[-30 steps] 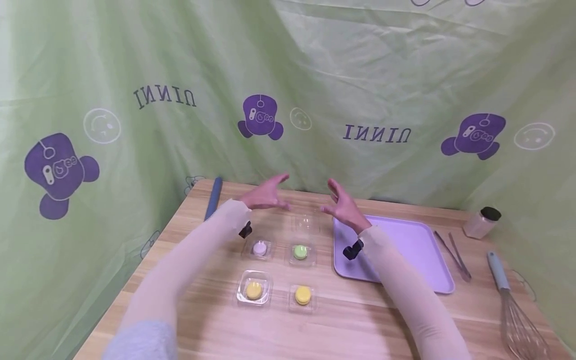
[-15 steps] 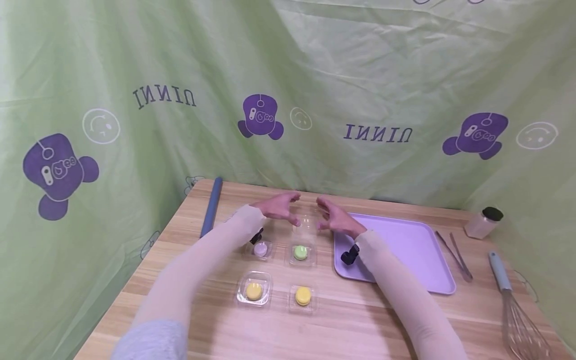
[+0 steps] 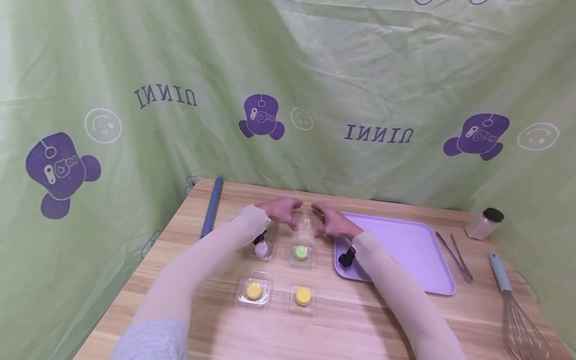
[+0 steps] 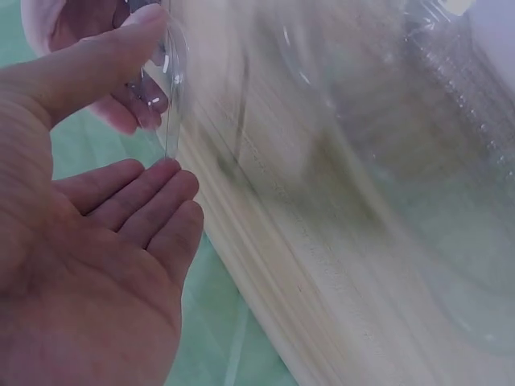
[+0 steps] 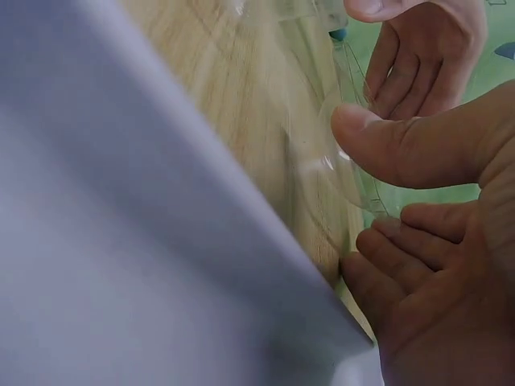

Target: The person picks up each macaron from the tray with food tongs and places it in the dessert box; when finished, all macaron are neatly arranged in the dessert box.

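Note:
At the far middle of the table, a clear plastic container (image 3: 306, 224) stands between my two hands. My left hand (image 3: 282, 210) is at its left side, thumb and fingers spread apart. In the left wrist view the left fingertips (image 4: 180, 173) lie close to the clear plastic edge; contact is hard to tell. My right hand (image 3: 334, 221) mirrors it on the right, thumb apart from nearly straight fingers. Nearer me, clear boxes hold a lilac macaron (image 3: 261, 249), a green macaron (image 3: 301, 252), a yellow macaron (image 3: 254, 291) and another yellow macaron (image 3: 303, 296).
A lilac tray (image 3: 405, 250) lies under my right forearm. Right of it are tongs (image 3: 455, 255), a jar with a black lid (image 3: 483, 223) and a whisk (image 3: 517, 310). A blue roll (image 3: 212, 207) lies at the left edge. A green curtain (image 3: 288, 65) hangs behind.
Both hands have come down and closer together, from apart above the table to either side of the clear container. The macarons and boxes have stayed in place.

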The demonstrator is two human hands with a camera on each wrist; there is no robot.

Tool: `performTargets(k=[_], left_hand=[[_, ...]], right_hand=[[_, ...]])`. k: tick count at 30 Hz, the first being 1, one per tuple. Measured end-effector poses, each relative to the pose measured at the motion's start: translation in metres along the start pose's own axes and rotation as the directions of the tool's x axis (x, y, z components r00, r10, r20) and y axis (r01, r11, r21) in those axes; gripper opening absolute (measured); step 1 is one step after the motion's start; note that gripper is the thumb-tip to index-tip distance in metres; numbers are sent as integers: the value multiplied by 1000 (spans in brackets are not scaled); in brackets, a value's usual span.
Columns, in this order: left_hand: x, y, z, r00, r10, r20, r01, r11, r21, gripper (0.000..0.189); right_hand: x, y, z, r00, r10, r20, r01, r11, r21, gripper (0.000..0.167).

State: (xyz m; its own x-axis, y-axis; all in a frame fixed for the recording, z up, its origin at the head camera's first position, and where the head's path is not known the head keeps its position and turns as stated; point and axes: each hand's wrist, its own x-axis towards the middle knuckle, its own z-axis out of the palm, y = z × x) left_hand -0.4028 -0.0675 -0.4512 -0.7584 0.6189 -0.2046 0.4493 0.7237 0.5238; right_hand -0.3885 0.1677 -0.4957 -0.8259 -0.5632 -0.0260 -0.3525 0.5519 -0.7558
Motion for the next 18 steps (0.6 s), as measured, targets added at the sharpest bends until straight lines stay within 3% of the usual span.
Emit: performTargets(k=[6, 12, 18], left_hand=[[0, 4, 2, 1000, -17, 7, 17, 1000, 26, 90], [0, 5, 3, 999, -37, -14, 37, 999, 29, 86], [-3, 7, -2, 999, -20, -47, 21, 999, 31, 80]], right_hand=[[-1, -5, 1, 1000, 4, -17, -4, 1000, -31, 88], [0, -9, -1, 999, 25, -24, -24, 999, 37, 82], [1, -12, -6, 999, 25, -41, -21, 996, 87, 80]])
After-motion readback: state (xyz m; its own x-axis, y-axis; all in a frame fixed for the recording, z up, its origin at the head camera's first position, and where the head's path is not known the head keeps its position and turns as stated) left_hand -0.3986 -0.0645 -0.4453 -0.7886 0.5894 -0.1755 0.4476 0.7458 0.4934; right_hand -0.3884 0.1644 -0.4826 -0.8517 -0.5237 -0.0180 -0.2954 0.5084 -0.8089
